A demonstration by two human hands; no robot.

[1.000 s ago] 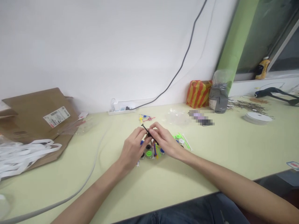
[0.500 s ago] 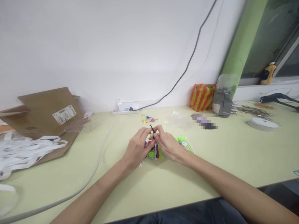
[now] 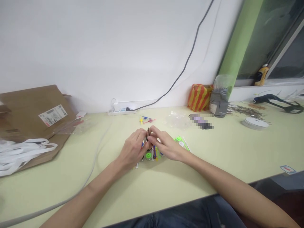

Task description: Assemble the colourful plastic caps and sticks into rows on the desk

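Two hands close together on a small black stick [image 3: 148, 133], the left hand [image 3: 131, 151] and the right hand [image 3: 167, 147] pinching it. It sits just above a pile of bright plastic bits [image 3: 152, 156] on the pale green table [image 3: 201, 177].

Head camera looks forward, down on both hands [image 3: 148, 145].

The left hand [image 3: 131, 150] and right hand [image 3: 166, 147] hide most of the small dark piece [image 3: 148, 130] and the coloured plastic parts [image 3: 152, 155] beneath it. Beyond those parts, a pixel-blurred object [image 3: 201, 123] cannot be made out; to their left, the picture's edge cuts off the brown cardboard [image 3: 35, 126] and white straps [image 3: 21, 152].
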